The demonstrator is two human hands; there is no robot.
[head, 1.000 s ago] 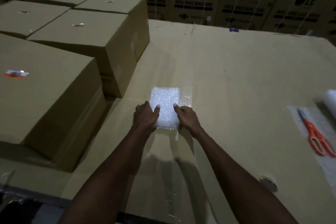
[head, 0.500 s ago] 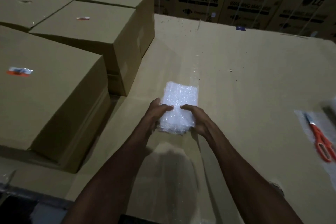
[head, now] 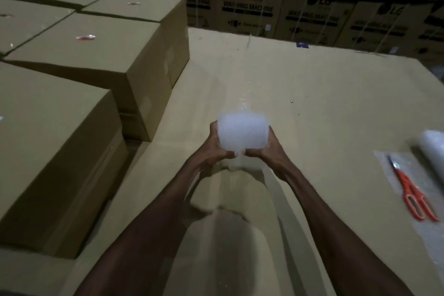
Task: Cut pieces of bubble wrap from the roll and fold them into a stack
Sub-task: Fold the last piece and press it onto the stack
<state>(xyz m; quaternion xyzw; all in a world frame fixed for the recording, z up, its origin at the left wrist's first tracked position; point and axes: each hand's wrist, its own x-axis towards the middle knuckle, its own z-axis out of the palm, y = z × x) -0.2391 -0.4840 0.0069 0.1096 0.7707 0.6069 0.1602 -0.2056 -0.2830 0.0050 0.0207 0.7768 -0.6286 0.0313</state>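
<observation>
A folded wad of white bubble wrap (head: 242, 131) is held up above the cardboard work surface (head: 324, 103), blurred by motion. My left hand (head: 215, 145) grips its left side and underside, and my right hand (head: 266, 149) grips its right side. At the right edge lies the bubble wrap roll (head: 433, 149), partly cut off by the frame. Orange-handled scissors (head: 413, 190) lie on a flat sheet of bubble wrap (head: 430, 223) in front of the roll.
Large brown cartons (head: 91, 55) stand stacked at the left, higher than the work surface. Printed washing machine boxes (head: 247, 9) form a wall along the back. A small pale speck (head: 291, 101) lies on the cardboard.
Both hands have closed round the folded bubble wrap and lifted it off the cardboard, where it lay flat a second ago. The view has shifted so more of the roll shows.
</observation>
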